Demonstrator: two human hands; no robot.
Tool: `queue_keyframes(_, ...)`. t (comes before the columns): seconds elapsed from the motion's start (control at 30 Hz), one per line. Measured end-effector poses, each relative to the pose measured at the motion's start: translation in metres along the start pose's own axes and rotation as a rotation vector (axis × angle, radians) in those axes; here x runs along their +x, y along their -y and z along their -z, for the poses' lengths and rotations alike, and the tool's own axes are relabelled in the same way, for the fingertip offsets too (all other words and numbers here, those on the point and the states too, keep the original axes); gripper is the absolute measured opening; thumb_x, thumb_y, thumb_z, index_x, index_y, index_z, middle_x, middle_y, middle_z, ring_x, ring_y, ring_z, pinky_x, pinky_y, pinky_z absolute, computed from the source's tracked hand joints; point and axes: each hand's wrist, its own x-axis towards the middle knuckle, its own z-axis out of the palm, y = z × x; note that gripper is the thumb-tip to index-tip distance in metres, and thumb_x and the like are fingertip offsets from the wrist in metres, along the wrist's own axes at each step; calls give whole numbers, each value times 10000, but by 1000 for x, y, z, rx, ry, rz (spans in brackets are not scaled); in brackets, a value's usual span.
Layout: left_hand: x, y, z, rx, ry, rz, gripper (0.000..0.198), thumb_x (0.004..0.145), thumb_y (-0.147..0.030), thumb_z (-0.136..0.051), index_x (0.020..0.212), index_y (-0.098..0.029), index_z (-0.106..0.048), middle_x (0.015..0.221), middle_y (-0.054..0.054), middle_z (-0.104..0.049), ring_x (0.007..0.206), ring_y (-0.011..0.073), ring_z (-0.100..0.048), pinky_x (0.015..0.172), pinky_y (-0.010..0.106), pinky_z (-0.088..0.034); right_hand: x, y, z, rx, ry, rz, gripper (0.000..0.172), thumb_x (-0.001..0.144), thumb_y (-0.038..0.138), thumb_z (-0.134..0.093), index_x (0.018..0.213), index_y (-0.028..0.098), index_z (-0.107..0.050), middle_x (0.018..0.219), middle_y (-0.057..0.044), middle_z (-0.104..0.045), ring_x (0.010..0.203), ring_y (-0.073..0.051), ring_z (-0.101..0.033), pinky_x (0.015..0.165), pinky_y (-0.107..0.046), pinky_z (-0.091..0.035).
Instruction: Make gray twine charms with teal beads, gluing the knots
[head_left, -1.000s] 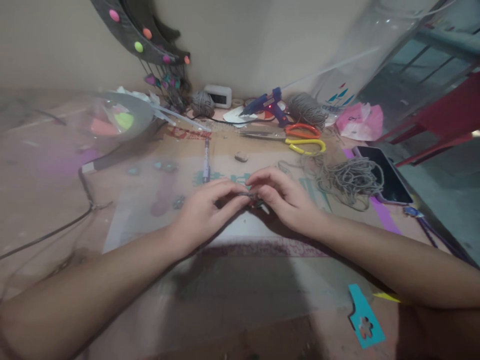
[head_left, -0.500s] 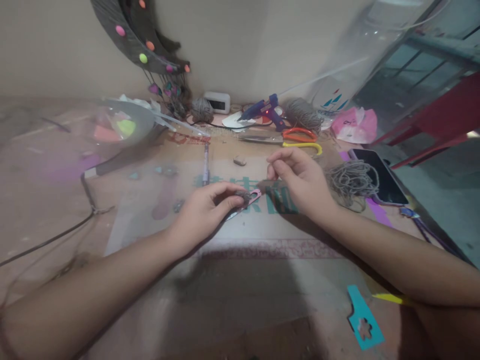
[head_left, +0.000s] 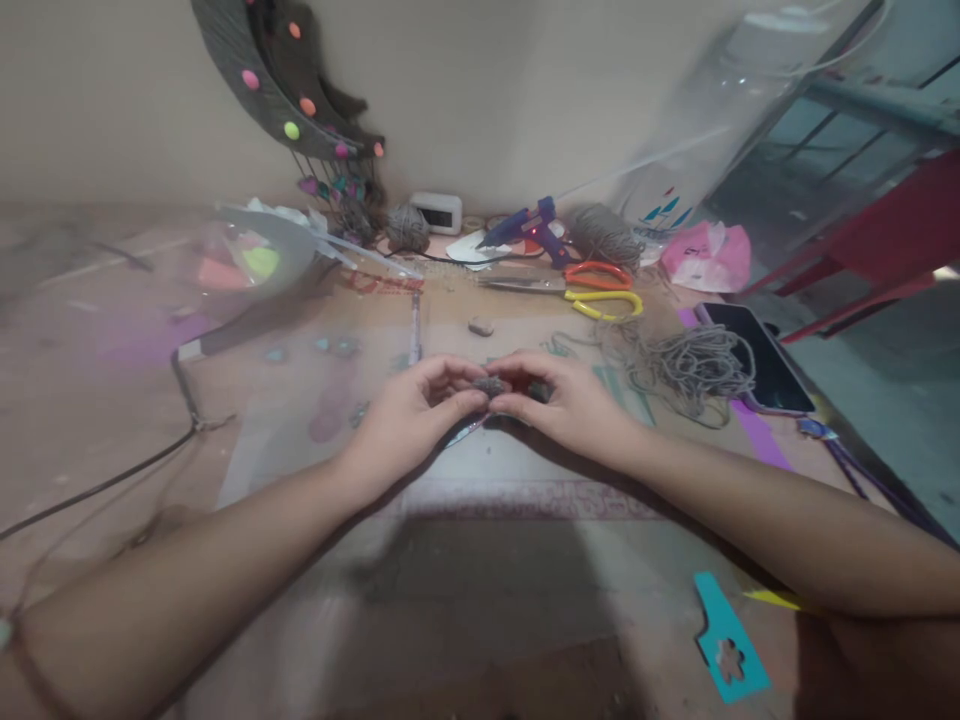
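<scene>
My left hand (head_left: pixel 412 415) is closed, thumb and fingers pinching a small bundle of grey yarn (head_left: pixel 491 385) wound round a flat piece. A thin pale, pink-edged end (head_left: pixel 466 430) of that piece sticks out below the left thumb. My right hand (head_left: pixel 566 400) meets it from the right, its thumb and fingertips closed on the bundle's other side. Most of the wrapped piece is hidden by the fingers. Right of my hands lies a loose heap of grey yarn (head_left: pixel 694 365), with strands trailing toward the right hand.
Scissors (head_left: pixel 592 285) with orange and yellow handles lie behind my hands, near a blue glue gun (head_left: pixel 529 230). A phone (head_left: pixel 765 360) lies at the right edge. A pen (head_left: pixel 415 330), a small grey piece (head_left: pixel 481 326) and a turquoise cutout (head_left: pixel 731 640) rest on the table.
My right hand has come down and left to the bundle, closing on it beside the left hand. The pink looped end is now covered. Grey strands now show across the table on the right.
</scene>
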Motion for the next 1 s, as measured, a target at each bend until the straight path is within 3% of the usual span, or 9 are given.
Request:
queue_keyframes(0.1, -1, 3, -1, -13, 37, -11, 217, 856, -304, -716, 1028, -183, -663, 862, 28, -751, 806, 161, -710, 776, 311, -557, 1, -1, -1, 113, -1, -28, 103, 846, 263, -687, 891, 187, -741, 835, -21, -733, 753, -146, -646, 736, -286, -503)
queue_keyframes(0.23, -3, 6, -3, -72, 110, -61, 407, 874, -247, -687, 1266, -201, -587, 993, 58, -746, 952, 183, -712, 830, 330, -565, 4, -6, 2, 259, -35, -126, 157, 833, 333, -688, 817, 177, -687, 677, 22, -661, 605, -116, -579, 634, -268, -483)
queue_keyframes(0.33, -2, 2, -4, -98, 62, -73, 530, 872, -261, -684, 1370, -210, -509, 1072, 80, -738, 995, 191, -715, 865, 341, -567, 6, -11, 3, 328, -119, -158, 196, 803, 366, -714, 809, 180, -654, 685, 25, -641, 622, -119, -581, 610, -261, -477)
queue_keyframes(0.47, 0, -6, 0, -57, -164, 19, 283, 875, -392, -678, 1046, -167, -675, 952, 77, -752, 842, 183, -718, 801, 328, -567, 8, -13, 3, 361, -185, -172, 237, 777, 400, -746, 810, 190, -640, 723, 16, -639, 655, -131, -597, 599, -265, -485)
queue_keyframes(0.57, 1, -7, 4, 10, -236, 61, 291, 855, -453, -702, 927, -171, -706, 839, 55, -749, 776, 182, -692, 749, 314, -543, 6, -9, 3, 328, -176, -163, 189, 785, 356, -732, 797, 191, -640, 721, 15, -648, 634, -122, -586, 611, -266, -484)
queue_keyframes(0.73, 1, -4, 6, 73, -193, 24, 237, 862, -419, -702, 877, -184, -669, 792, 22, -709, 719, 158, -634, 688, 284, -493, 3, -2, 4, 205, -150, -136, 155, 816, 327, -699, 787, 181, -658, 716, 4, -659, 642, -124, -580, 650, -274, -480)
queue_keyframes(1.0, -6, -9, 4, 76, -53, -93, 170, 917, -343, -623, 817, -206, -636, 778, 6, -640, 742, 164, -588, 723, 298, -474, 3, -4, 5, 94, -134, -87, 168, 830, 345, -680, 763, 193, -655, 695, 2, -640, 669, -143, -570, 694, -297, -480)
